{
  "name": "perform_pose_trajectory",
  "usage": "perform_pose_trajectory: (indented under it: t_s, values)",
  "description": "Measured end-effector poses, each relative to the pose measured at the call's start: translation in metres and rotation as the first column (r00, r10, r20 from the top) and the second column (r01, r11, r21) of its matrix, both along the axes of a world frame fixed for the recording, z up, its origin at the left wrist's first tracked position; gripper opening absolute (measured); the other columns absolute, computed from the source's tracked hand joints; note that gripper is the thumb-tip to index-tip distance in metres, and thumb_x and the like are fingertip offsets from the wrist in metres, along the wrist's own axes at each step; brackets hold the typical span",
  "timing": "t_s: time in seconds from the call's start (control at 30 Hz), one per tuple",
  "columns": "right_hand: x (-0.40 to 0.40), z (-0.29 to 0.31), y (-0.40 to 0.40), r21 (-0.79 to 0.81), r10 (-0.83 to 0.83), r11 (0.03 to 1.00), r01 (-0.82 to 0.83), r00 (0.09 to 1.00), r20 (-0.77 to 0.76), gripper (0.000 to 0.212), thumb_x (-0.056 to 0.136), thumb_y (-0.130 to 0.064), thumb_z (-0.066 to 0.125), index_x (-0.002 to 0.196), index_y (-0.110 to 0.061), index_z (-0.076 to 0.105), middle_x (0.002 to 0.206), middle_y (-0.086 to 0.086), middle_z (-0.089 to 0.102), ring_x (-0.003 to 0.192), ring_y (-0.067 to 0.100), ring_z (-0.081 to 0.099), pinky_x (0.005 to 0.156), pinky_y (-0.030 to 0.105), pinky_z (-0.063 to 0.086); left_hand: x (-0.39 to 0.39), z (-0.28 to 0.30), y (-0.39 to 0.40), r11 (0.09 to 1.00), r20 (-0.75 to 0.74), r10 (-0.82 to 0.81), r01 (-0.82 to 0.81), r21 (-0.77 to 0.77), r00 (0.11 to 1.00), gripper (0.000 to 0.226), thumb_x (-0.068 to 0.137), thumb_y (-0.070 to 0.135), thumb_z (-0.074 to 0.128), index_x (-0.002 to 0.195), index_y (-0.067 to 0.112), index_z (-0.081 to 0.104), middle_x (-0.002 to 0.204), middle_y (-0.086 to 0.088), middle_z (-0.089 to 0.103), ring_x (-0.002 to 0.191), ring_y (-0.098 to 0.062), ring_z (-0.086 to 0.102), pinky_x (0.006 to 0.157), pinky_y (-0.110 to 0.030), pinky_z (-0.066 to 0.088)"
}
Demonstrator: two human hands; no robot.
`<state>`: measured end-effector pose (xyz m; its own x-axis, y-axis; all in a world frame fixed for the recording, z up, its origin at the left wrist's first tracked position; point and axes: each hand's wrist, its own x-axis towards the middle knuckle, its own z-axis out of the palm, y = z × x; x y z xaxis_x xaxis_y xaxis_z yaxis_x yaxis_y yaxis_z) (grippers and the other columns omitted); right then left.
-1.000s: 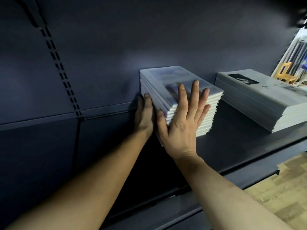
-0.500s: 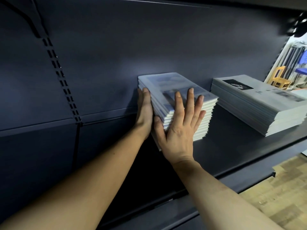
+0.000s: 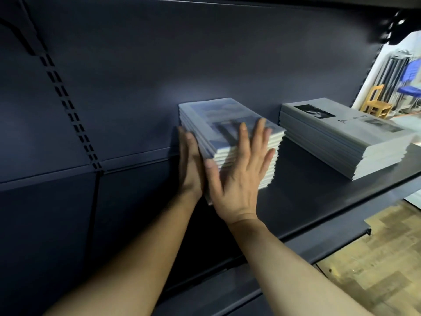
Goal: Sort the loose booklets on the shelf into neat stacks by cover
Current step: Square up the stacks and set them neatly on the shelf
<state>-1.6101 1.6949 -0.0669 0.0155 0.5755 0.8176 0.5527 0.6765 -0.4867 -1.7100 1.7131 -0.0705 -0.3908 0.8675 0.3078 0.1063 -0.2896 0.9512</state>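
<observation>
L hand [image 3: 190, 165] flat, fingers straight vs left side of blue-cover booklet stack [image 3: 227, 124]; R hand [image 3: 239, 176] flat, fingers spread on front edge. Grasping nothing.

wooden chair [image 3: 376, 103] far right, on the floor | blue chair [image 3: 411, 79] behind it | wood-pattern floor [image 3: 376, 258]

Two bare forearms come up from the bottom of the view, long and fairly slender, with no sleeve, cuff or fabric anywhere along the stretch that shows. Nothing is worn at either wrist: no watch, band or bracelet. The left hand [image 3: 190, 165] is gloveless and slightly blurred, so its nails cannot be made out. The right hand [image 3: 241, 176] is gloveless too, ringless on the fingers that show, with short, plain, unpainted nails and faint tendon ridges across its back.
</observation>
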Motion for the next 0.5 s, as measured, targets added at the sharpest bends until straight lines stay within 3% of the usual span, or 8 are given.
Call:
perform_pose_trajectory:
  t_s: [0.07,0.13,0.2,0.27,0.4,0.5]
  values:
    - [0.007,0.001,0.003,-0.06,-0.091,0.995,0.081,0.978,-0.19,0.074,0.097,-0.058,0.033,0.156,-0.016,0.016,0.166,0.012,0.002,0.153,0.026,-0.006,0.121,0.056,-0.003,0.001,-0.003,0.006,0.978,0.071,0.196,-0.2,0.055,0.978,0.083,0.088,0.074,0.024,0.156,0.027,0.012,0.161,0.014,0.013,0.147,0.001,0.013,0.123,-0.029,0.012]
    - [0.015,0.002,0.012,-0.247,-0.228,0.961,0.128,0.87,-0.436,0.073,0.096,-0.057,0.033,0.157,-0.021,0.017,0.167,0.004,0.001,0.153,0.021,-0.005,0.12,0.06,-0.001,0.005,0.003,0.002,0.967,0.081,0.228,-0.235,0.101,0.97,0.081,0.089,0.069,0.027,0.156,0.026,0.015,0.161,0.015,0.013,0.145,0.006,0.011,0.123,-0.027,0.009]
    - [0.021,0.003,0.021,-0.395,-0.305,0.916,0.075,0.77,-0.56,0.071,0.095,-0.061,0.03,0.158,-0.032,0.014,0.167,-0.005,0.001,0.153,0.016,0.0,0.119,0.062,0.0,0.009,0.004,-0.005,0.962,-0.03,0.224,-0.216,0.168,0.974,0.076,0.091,0.064,0.026,0.156,0.025,0.015,0.162,0.013,0.011,0.147,0.004,0.009,0.124,-0.03,0.007]
    - [0.02,0.002,0.021,-0.422,-0.269,0.906,0.021,0.799,-0.538,0.066,0.097,-0.062,0.032,0.156,-0.039,0.012,0.166,-0.009,0.003,0.153,0.014,0.007,0.119,0.06,0.004,0.011,0.001,-0.008,0.954,-0.125,0.228,-0.196,0.225,0.966,0.073,0.093,0.06,0.024,0.156,0.023,0.016,0.163,0.01,0.011,0.148,0.001,0.009,0.124,-0.034,0.008]
    - [0.014,0.001,0.018,-0.346,-0.173,0.938,0.014,0.883,-0.435,0.067,0.097,-0.06,0.033,0.157,-0.036,0.012,0.166,-0.005,0.004,0.15,0.012,0.011,0.121,0.048,0.012,0.015,0.005,-0.015,0.946,-0.184,0.242,-0.19,0.263,0.953,0.07,0.097,0.057,0.024,0.156,0.021,0.016,0.164,0.003,0.01,0.15,-0.005,0.007,0.124,-0.043,0.009]
    - [0.014,0.001,0.021,-0.322,-0.161,0.947,0.013,0.885,-0.437,0.072,0.095,-0.063,0.034,0.157,-0.034,0.011,0.166,-0.005,0.003,0.15,0.01,0.012,0.12,0.051,0.02,0.024,0.008,-0.027,0.935,-0.339,0.269,-0.16,0.316,0.901,0.078,0.095,0.067,0.022,0.157,0.02,0.013,0.165,-0.001,0.007,0.151,-0.011,0.003,0.124,-0.044,0.008]
